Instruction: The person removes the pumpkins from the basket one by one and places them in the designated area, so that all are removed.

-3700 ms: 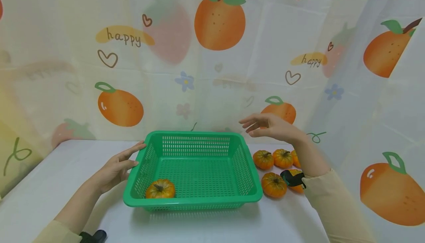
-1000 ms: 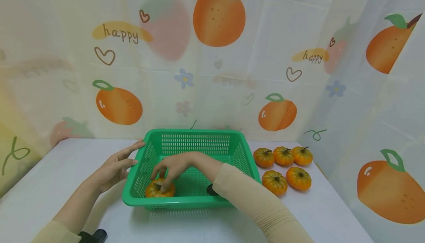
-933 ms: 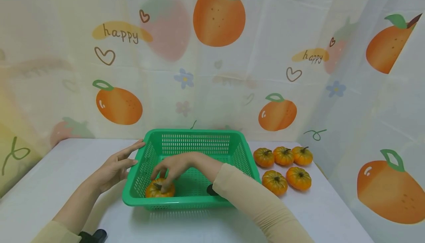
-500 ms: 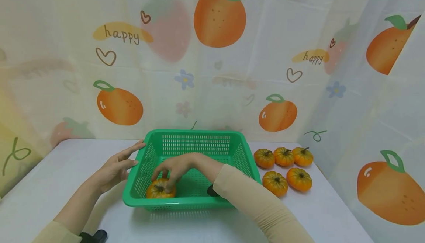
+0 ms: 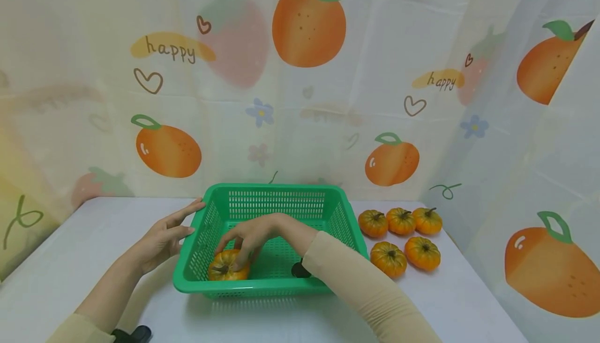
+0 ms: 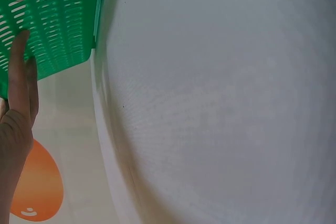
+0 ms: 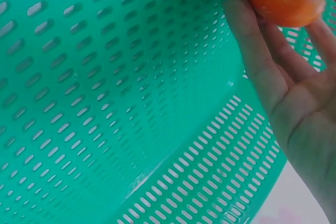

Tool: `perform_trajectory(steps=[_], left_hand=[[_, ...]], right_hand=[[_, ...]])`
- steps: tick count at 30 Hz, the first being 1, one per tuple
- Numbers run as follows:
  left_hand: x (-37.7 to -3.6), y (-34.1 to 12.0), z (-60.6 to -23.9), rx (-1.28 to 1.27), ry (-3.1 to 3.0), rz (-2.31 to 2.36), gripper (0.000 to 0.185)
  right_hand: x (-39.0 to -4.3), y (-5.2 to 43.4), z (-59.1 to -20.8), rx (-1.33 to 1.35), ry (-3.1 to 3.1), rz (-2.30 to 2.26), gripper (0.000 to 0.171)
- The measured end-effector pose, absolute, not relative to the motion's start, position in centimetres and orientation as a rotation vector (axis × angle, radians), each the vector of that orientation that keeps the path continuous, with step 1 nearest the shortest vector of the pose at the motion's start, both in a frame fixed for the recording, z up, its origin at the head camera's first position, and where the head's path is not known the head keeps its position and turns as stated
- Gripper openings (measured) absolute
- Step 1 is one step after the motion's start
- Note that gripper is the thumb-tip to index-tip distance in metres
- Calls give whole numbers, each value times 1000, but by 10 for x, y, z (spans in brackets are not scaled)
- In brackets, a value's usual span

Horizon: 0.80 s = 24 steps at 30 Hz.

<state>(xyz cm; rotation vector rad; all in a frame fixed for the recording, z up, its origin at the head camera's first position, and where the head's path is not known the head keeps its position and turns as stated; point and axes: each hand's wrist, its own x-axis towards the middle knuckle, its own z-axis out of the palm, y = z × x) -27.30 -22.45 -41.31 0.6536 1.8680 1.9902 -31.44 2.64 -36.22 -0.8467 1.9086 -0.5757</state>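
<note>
My right hand [image 5: 253, 233], which had hovered open above the five pumpkins on the bench, crossed into the green basket [image 5: 344, 213] and came down on the small pumpkin [image 5: 227, 266] at its front left corner. My fingers [image 5: 244, 252] closed around it, and it tipped slightly.

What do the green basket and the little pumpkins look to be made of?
Green basket: seemingly moulded plastic, slightly glossy, with uniform slotted walls and floor.
Pumpkin in the right hand: matte orange, evenly ribbed, dark stem; probably artificial foam or plastic, though the look leaves that open. The pumpkins on the table look alike.
</note>
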Motion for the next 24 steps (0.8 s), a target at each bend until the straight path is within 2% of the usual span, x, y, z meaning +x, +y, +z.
perform_trajectory(steps=[9,24], left_hand=[[-273,-224,-413,649,1866,1989,61],[-273,-223,-412,608,1889,1988,62]], right_hand=[[-313,26,-360,-775,1859,-616,48],[-319,34,-352,-892,1864,-662,46]])
